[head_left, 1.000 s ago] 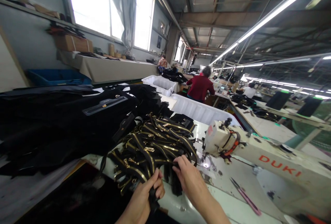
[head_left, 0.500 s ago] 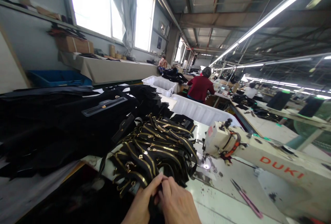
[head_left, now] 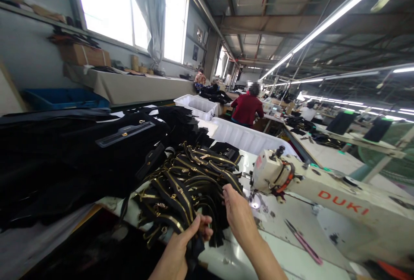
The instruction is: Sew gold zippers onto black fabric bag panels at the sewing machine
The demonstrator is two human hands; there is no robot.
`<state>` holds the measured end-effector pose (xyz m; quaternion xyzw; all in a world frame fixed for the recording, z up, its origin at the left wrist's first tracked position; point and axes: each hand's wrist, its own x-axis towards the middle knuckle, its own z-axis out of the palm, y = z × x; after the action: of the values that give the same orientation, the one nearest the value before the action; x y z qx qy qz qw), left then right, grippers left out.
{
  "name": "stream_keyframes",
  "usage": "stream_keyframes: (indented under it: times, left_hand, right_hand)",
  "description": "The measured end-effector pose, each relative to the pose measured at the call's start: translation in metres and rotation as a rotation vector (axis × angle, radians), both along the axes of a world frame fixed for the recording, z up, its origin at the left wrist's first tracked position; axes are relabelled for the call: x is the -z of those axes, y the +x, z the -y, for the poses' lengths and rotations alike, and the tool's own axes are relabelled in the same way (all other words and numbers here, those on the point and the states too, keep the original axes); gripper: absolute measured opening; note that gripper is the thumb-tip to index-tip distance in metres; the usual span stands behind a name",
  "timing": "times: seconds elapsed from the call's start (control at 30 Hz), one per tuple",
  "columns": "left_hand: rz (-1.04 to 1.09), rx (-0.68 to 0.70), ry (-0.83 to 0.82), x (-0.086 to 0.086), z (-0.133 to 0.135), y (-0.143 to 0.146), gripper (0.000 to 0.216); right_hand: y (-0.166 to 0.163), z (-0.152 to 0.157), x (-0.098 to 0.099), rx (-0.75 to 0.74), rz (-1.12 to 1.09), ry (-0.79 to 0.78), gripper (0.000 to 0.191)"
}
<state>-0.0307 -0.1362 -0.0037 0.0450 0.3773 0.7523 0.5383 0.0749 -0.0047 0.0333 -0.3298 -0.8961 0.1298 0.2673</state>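
Note:
A heap of black zipper strips with gold teeth point(head_left: 190, 176) lies on the sewing table in front of me. My left hand point(head_left: 184, 241) is closed, pinching the near ends of a few black strips at the heap's front edge. My right hand point(head_left: 237, 213) reaches into the heap's right side, its fingers curled among the strips just left of the needle area. The white sewing machine point(head_left: 323, 194) marked DUKI stretches off to the right.
Stacked black fabric pieces point(head_left: 74, 150) fill the left of the table. Pink-handled snips point(head_left: 302, 241) lie on the table below the machine arm. White plastic bins point(head_left: 246, 135) stand behind. A person in a red top point(head_left: 246, 107) sits further back among other workstations.
My right hand has left my left hand and moved up and to the right into the zipper heap. My left hand keeps its hold on the strips.

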Motion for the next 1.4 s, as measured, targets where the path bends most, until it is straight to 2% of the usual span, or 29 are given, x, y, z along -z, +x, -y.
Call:
stream_keyframes:
  times: [0.13,0.2,0.27,0.37,0.47,0.53,0.57,0.6,0.63,0.73,0.83,0.97,1.1,1.17,1.27,1.33,1.4]
  left_hand:
    - [-0.031,-0.003,0.015,0.000,-0.001,0.001,0.033]
    - [-0.045,0.011,0.023,-0.001,-0.002,0.001,0.036]
    - [-0.051,0.035,0.042,0.001,-0.002,0.000,0.041]
    - [-0.024,0.022,0.056,0.007,-0.003,-0.002,0.043]
    - [0.024,-0.050,-0.012,0.014,-0.003,-0.005,0.033]
    - [0.052,-0.049,-0.034,0.016,-0.003,-0.005,0.028]
    - [0.064,-0.034,-0.029,0.016,-0.004,-0.005,0.028]
    - [0.071,-0.017,-0.019,0.015,-0.004,-0.004,0.029]
    - [0.077,-0.003,-0.012,0.013,-0.005,-0.004,0.030]
    - [0.077,0.011,-0.011,0.007,-0.004,-0.004,0.032]
    - [0.057,0.019,-0.007,0.001,0.000,-0.005,0.031]
    - [0.018,0.060,0.000,-0.004,0.001,-0.004,0.034]
    - [0.044,0.018,-0.004,-0.003,-0.004,0.002,0.032]
    - [0.035,-0.004,0.020,-0.001,-0.007,0.004,0.031]
    - [-0.004,-0.001,0.054,0.000,-0.008,0.004,0.039]
    - [-0.006,-0.015,0.049,0.000,-0.005,0.002,0.040]
    - [0.037,-0.053,-0.002,-0.001,-0.001,0.000,0.029]
  right_hand:
    - [0.001,-0.008,-0.008,-0.038,-0.024,-0.027,0.013]
    - [0.003,-0.004,-0.005,-0.050,-0.046,-0.043,0.013]
    - [0.002,0.012,0.005,-0.031,-0.076,-0.017,0.017]
    - [-0.002,0.048,0.027,-0.030,-0.046,0.130,0.030]
    - [-0.001,0.067,0.032,-0.252,0.050,0.173,0.038]
    - [0.001,0.057,0.019,-0.300,0.045,0.086,0.039]
    - [0.000,0.047,0.010,-0.234,0.027,0.053,0.038]
    - [-0.003,0.034,0.000,-0.137,0.005,0.070,0.032]
    - [-0.007,0.021,-0.009,-0.100,0.022,0.134,0.022]
    - [-0.024,-0.009,-0.024,-0.169,0.129,0.293,0.019]
    - [-0.031,-0.019,-0.021,-0.169,0.182,0.341,0.011]
    - [-0.016,-0.024,-0.008,-0.054,0.241,0.367,0.014]
    - [-0.006,-0.031,-0.001,-0.059,0.296,0.398,0.013]
    - [-0.007,-0.025,0.001,-0.037,0.304,0.427,0.013]
    - [-0.011,0.004,0.011,-0.007,0.305,0.466,0.014]
    - [-0.014,0.032,0.022,-0.047,0.286,0.483,0.019]
    - [-0.012,0.056,0.032,-0.120,0.241,0.482,0.019]
